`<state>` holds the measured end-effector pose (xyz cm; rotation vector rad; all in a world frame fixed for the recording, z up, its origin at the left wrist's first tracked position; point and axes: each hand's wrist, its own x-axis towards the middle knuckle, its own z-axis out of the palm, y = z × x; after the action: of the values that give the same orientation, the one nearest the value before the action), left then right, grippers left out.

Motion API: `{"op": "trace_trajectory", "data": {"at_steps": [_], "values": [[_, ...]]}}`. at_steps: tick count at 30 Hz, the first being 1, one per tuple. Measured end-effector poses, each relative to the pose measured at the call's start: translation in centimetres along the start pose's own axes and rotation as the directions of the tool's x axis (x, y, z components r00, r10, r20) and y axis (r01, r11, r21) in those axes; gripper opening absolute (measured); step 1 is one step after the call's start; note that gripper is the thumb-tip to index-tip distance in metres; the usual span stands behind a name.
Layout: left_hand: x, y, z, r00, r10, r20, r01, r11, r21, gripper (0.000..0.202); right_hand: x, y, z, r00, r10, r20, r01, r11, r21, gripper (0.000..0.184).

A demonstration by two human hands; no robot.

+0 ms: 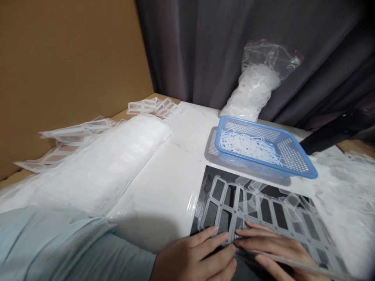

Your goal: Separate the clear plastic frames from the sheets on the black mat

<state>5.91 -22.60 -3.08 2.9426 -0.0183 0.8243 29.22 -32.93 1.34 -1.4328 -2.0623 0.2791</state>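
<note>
My left hand and my right hand meet at the near edge of a clear plastic lattice with rectangular openings, which lies on a black mat. The fingers of both hands press on the lattice bars, and they seem to grip it. A thin translucent plastic strip runs under my right hand toward the lower right. My thumbs are hidden. A blue mesh basket holding white plastic scraps stands just beyond the mat.
A clear bag of white scraps leans on a grey curtain. Wrapped stacks of plastic frames lie at left on a white surface, by a cardboard wall. Scraps heap at right, beneath a black bar.
</note>
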Motion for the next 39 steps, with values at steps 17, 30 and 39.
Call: {"op": "trace_trajectory", "data": {"at_steps": [17, 30, 39], "values": [[0.0, 0.3, 0.1, 0.999, 0.001, -0.038, -0.002, 1.0, -0.026, 0.026, -1.0, 0.1, 0.6, 0.999, 0.039, -0.009, -0.039, 0.999, 0.017, 0.024], [0.1, -0.1, 0.1, 0.999, 0.047, -0.007, -0.047, 0.998, -0.045, 0.024, 0.3, -0.2, 0.5, 0.982, -0.172, 0.078, 0.177, 0.982, -0.067, 0.025], [0.5, 1.0, 0.4, 0.992, -0.09, -0.089, 0.081, 0.992, -0.099, 0.025, -0.3, -0.6, 0.9, 0.975, -0.219, 0.04, 0.223, 0.952, -0.209, 0.036]]}}
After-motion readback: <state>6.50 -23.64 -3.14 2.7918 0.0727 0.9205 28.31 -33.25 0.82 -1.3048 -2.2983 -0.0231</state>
